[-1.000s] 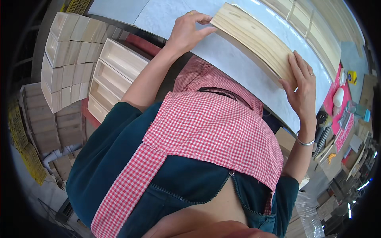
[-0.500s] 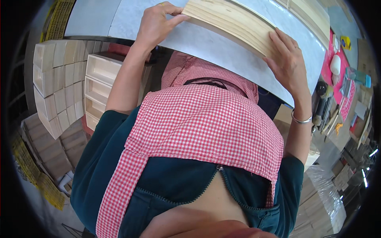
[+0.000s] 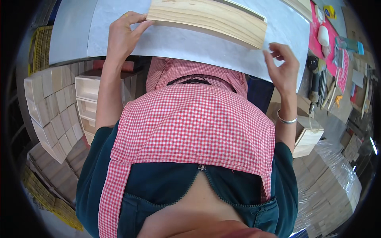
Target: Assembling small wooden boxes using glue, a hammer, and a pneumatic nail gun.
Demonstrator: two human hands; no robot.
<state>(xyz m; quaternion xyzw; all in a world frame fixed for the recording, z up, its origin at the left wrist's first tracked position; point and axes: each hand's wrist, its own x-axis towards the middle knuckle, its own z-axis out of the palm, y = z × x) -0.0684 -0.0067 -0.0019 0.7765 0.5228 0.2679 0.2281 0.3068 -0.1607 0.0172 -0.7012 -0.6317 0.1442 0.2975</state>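
A long pale wooden box (image 3: 206, 20) with visible grain rests on the light grey table (image 3: 190, 49), a thin raised rim showing along its far side. My left hand (image 3: 121, 39) pinches its left end between thumb and fingers. Just off the right end hangs my right hand (image 3: 285, 67), fingers curled loosely, thumb apart from them and nothing between. The far part of the box is cut off by the top of the picture.
Wooden boxes (image 3: 51, 93) are stacked at left, beside open-fronted wooden trays (image 3: 87, 89) and a yellow crate (image 3: 41, 49). On the right, a pink mat (image 3: 317, 43) holds a white bottle (image 3: 323, 35). A plastic-wrapped pile (image 3: 333, 186) stands lower right.
My right hand has let go of the box's right end and moved slightly away. My left hand keeps its hold. The whole view has shifted, so the box appears further left.
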